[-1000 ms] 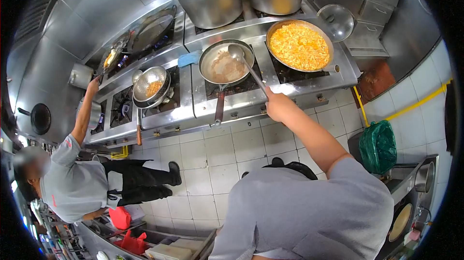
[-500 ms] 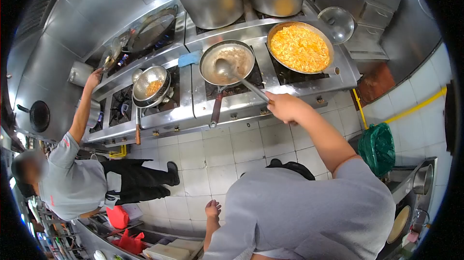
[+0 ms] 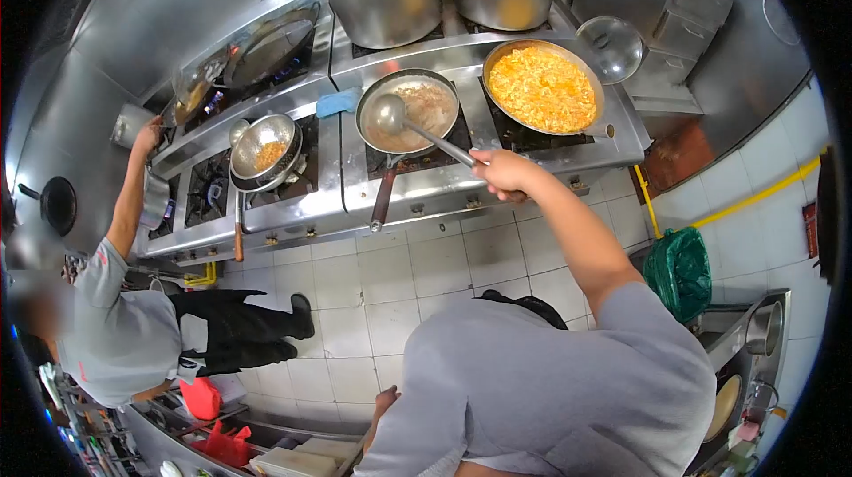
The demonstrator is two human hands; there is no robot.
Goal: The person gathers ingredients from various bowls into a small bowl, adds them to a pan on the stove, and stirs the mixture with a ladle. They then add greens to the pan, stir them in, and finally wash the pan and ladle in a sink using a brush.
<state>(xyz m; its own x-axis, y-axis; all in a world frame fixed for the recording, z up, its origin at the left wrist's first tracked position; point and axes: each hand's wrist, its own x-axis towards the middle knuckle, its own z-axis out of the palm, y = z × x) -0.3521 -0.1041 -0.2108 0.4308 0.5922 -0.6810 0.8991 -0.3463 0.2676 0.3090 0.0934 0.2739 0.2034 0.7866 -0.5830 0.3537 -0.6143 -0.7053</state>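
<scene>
My right hand [image 3: 502, 175] is closed round the handle of a metal ladle [image 3: 426, 132]. The ladle's bowl rests in a frying pan [image 3: 364, 126] that holds a brownish, wet-looking mixture. This pan sits on a burner, its dark wooden handle [image 3: 383, 197] pointing toward me. To its right stands a wide pan [image 3: 599, 95] of orange-yellow shredded food [image 3: 543, 86]. Down by my side, near my shirt, is my left hand [image 3: 387, 399]; its fingers are small and partly hidden, and I see nothing held in it.
Two large stockpots [image 3: 382, 2] stand behind the pans. A blue cloth [image 3: 338, 102] lies left of the frying pan, near a strainer [image 3: 264, 141] over another pan. At left, a co-worker [image 3: 124, 326] reaches to the back burners. A green-bagged bin [image 3: 679, 273] stands at right.
The ladle's bowl has shifted toward the left side of the frying pan, with my right hand following. My left hand has slipped further behind my shirt. The whole view has shifted slightly.
</scene>
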